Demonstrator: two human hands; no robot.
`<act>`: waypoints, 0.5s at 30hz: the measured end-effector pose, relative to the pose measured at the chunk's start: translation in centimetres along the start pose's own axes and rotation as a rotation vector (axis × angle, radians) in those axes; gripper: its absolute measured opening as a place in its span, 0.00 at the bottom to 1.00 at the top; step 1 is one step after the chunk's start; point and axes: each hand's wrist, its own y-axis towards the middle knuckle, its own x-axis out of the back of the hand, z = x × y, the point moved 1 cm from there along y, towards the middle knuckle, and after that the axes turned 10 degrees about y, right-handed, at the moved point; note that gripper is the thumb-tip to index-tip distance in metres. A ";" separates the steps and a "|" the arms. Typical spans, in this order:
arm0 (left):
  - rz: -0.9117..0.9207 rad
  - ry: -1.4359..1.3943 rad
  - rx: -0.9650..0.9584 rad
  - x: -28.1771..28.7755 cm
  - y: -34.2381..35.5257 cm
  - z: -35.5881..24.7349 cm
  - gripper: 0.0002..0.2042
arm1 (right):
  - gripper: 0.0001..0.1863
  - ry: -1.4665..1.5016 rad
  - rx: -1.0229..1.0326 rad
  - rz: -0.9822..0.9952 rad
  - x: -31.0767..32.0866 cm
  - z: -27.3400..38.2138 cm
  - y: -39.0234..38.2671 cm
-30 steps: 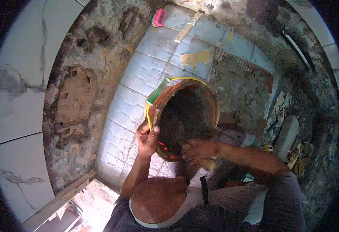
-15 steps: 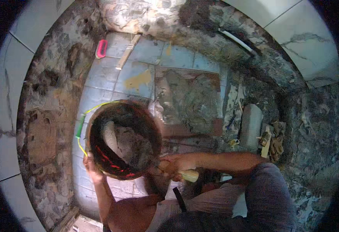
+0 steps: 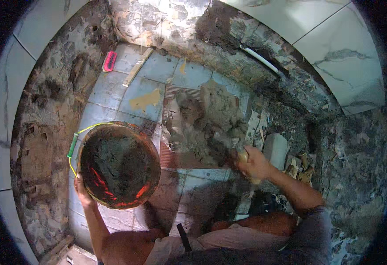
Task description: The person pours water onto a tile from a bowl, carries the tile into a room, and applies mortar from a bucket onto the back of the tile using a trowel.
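Observation:
My left hand (image 3: 83, 194) grips the rim of a bucket (image 3: 155, 176), close to where its yellow wire handle with a green grip (image 3: 72, 145) hangs. Dark, wet mortar (image 3: 122, 154) lies inside the bucket. In my right hand (image 3: 254, 164) is a trowel (image 3: 255, 180) with a pale wooden handle; its blade is smeared by motion over the mortar. Thick lumps of grey mortar (image 3: 202, 119) cover most of a reddish-brown tile with a ribbed back (image 3: 189, 161), which lies right of the bucket.
A pink brush (image 3: 109, 61) and a wooden strip (image 3: 138, 67) lie at the far left of the tiled floor. Rough, unplastered walls (image 3: 43, 154) stand around. A white pipe (image 3: 260, 60) runs along the far right wall. Rubble and a pale block (image 3: 275, 150) sit at right.
My right hand has carried the trowel from the bucket's edge rightward over the tile. More mortar now lies heaped on the tile. The bucket, more tilted before, sits more level.

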 end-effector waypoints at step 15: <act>-0.015 -0.016 0.040 0.2 0.1 -0.1 0.19 | 0.18 -0.842 -0.183 -0.322 5.7 -5.2 6.1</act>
